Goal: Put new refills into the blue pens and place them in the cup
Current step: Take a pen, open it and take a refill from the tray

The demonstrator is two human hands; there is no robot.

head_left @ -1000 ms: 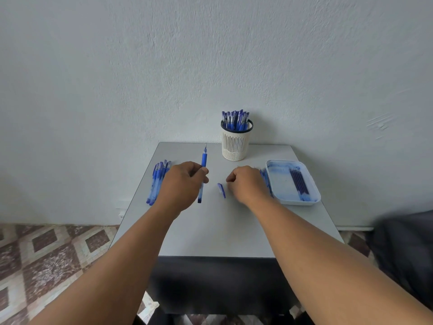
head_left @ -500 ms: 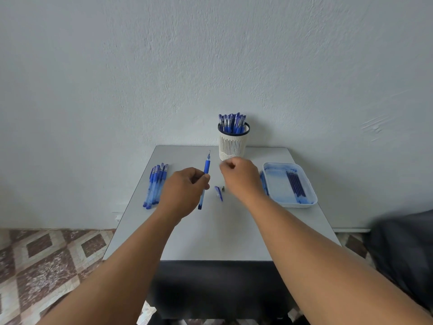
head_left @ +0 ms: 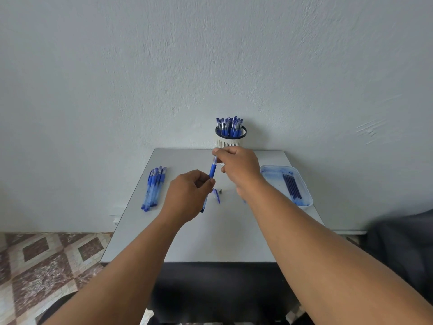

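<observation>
My left hand [head_left: 189, 195] grips a blue pen [head_left: 212, 171] by its barrel, tip pointing up and away. My right hand [head_left: 236, 167] pinches the pen's upper tip end with thumb and forefinger. On the table just below lie a blue pen cap [head_left: 217, 195] and a small dark tip piece [head_left: 220, 190]. The white cup [head_left: 230, 140] with a dark rim stands at the table's back edge, holding several blue pens. Several more blue pens [head_left: 153, 187] lie in a bunch at the left. A tray [head_left: 304, 186] at the right holds several dark refills [head_left: 292, 186].
The grey table [head_left: 210, 235] stands against a pale wall. Patterned floor tiles show at the lower left. A dark cloth-like shape [head_left: 403, 242] sits at the right, beside the table.
My right hand has risen from the table near the cap to the pen's upper end and now pinches it. My left hand has tilted the pen slightly right.
</observation>
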